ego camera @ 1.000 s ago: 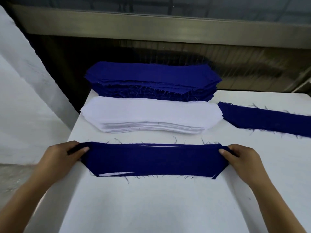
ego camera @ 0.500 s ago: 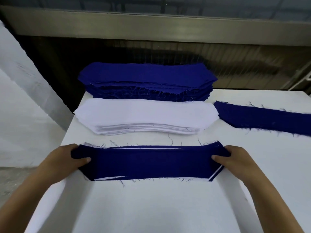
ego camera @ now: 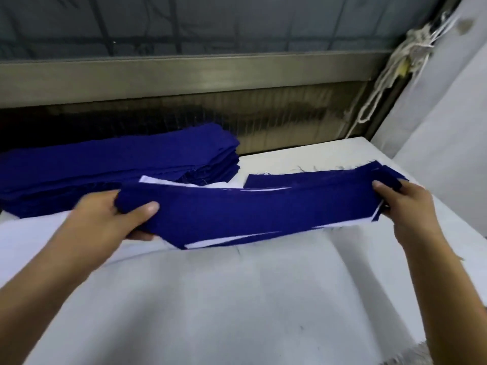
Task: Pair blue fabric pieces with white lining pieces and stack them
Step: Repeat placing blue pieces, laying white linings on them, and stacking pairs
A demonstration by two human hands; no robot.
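both hands hold one blue piece (ego camera: 247, 212) with white lining (ego camera: 229, 239) showing under its near edge. left hand (ego camera: 110, 219) clamps the left end, thumb on top, fingers beneath. right hand (ego camera: 405, 206) pinches the right end, thumb on top. the strip's long axis runs left to right, the right end a little farther away; whether it clears the table (ego camera: 237, 299) i cannot tell. blue stack (ego camera: 110, 164) lies far left, white stack (ego camera: 168, 181) mostly hidden behind the strip. another blue strip (ego camera: 303, 177) lies just behind the held one.
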